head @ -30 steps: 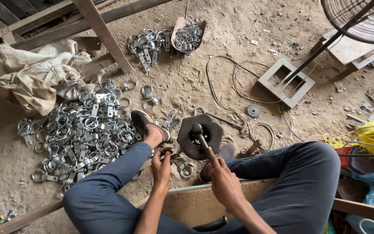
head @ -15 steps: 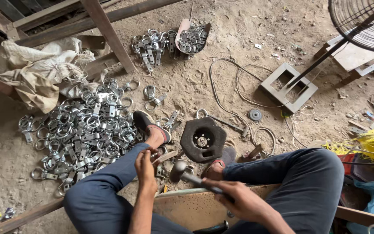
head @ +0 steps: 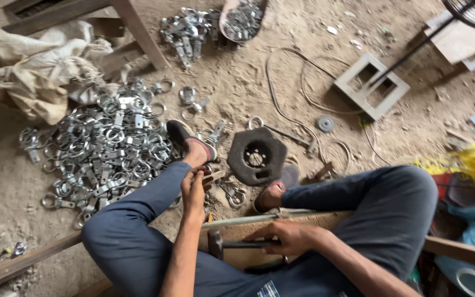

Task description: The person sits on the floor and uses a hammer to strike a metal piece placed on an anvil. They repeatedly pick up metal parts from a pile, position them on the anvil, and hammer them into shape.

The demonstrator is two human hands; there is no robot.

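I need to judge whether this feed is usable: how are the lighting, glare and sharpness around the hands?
Head view: soft, even daylight with only faint shadows; no strong glare, though the pile of metal clamps shines a little; the left hand, the right hand gripping the hammer, and the dark block are sharp; straight edges bow slightly near the frame borders.

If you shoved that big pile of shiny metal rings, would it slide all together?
Probably not. The heap of silvery metal ring clamps lies loose and interlocked on sandy ground, so pieces would likely drag, snag and scatter. Being metal, it likely feels heavy and stiff.
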